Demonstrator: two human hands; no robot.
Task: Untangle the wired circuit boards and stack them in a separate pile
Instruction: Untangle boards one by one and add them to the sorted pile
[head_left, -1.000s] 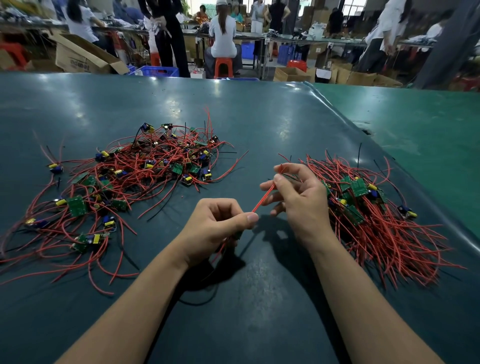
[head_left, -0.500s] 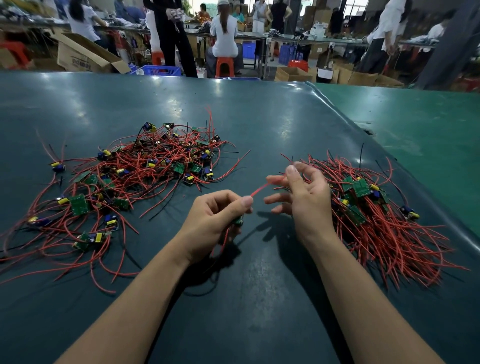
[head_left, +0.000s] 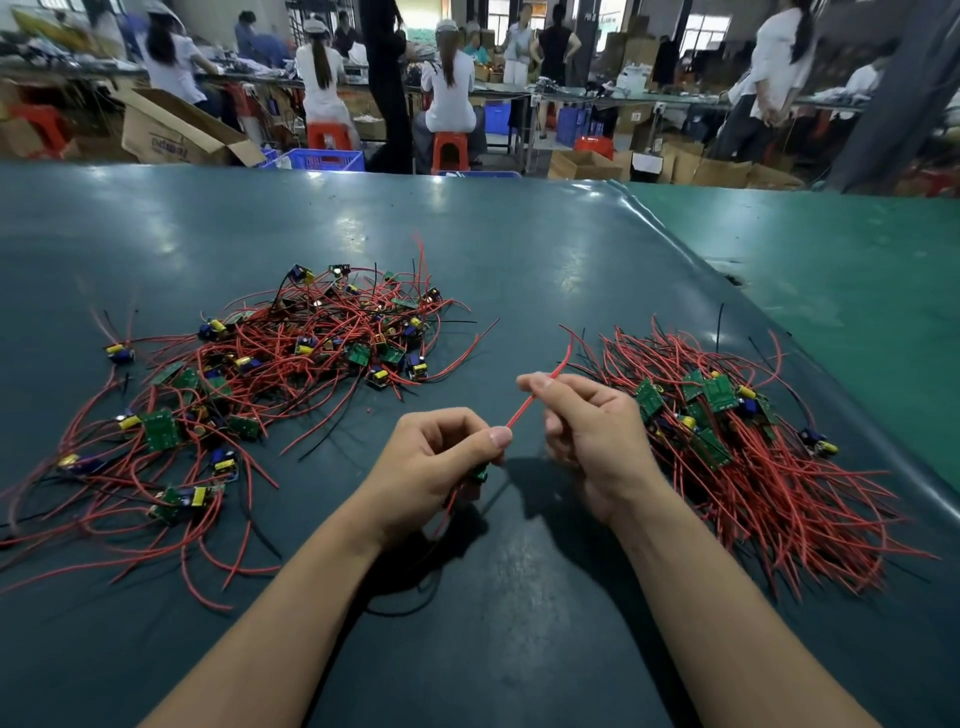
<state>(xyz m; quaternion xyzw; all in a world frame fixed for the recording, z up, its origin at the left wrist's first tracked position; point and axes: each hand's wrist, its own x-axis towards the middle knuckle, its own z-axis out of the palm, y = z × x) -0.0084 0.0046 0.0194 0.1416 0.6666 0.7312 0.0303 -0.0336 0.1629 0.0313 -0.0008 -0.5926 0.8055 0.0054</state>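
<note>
Red wire (head_left: 530, 402) pinched taut between left hand (head_left: 436, 462) and right hand (head_left: 592, 431); bare mat (head_left: 519, 249) beyond.

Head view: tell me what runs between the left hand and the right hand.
In the head view, a red wire spans the gap from the left hand to the right hand, above bare table mat.
</note>
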